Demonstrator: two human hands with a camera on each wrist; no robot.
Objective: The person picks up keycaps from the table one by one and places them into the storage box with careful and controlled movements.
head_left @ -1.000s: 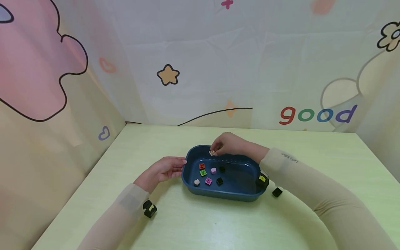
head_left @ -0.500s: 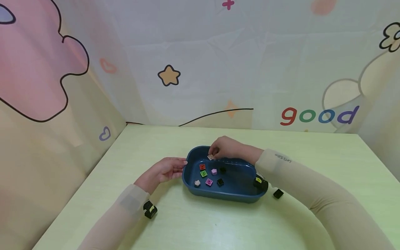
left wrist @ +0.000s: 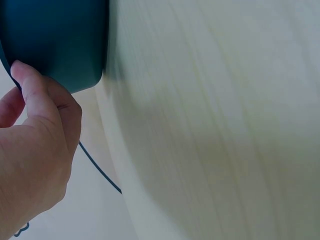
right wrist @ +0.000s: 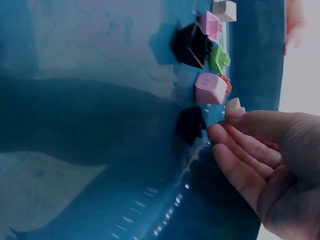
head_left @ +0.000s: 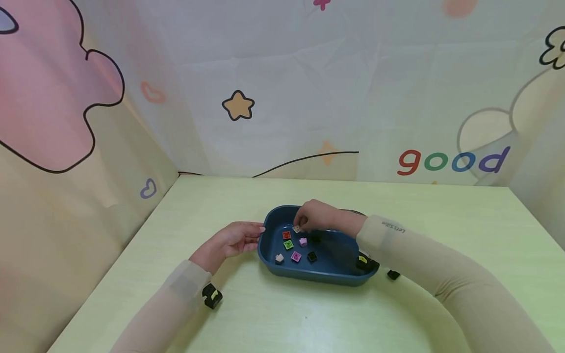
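A blue tray (head_left: 326, 280) stands on the table, and my left hand (head_left: 231, 240) grips its left rim, thumb over the edge and fingers outside. Inside the far left part of the tray, my right hand (head_left: 318, 214) pinches a pale keycap (right wrist: 233, 108) between thumb and fingers, low over the floor. Near it lie a red keycap (head_left: 286, 235), a green keycap (head_left: 288, 244), a light pink keycap (right wrist: 210, 88) and a black keycap (right wrist: 191, 125). Closer to the front are a white keycap (head_left: 279, 258), a magenta keycap (head_left: 296, 256) and another black keycap (head_left: 312, 257).
A small black block (head_left: 393, 274) lies on the table (head_left: 282, 318) just right of the tray, partly behind the right sleeve. A printed cloth (head_left: 282, 122) hangs behind the table and along its sides. Black cameras hang at both wrists.
My right hand has come down and toward me with the pale keycap, from the tray's far rim to just above its floor. The left hand keeps its grip on the rim.
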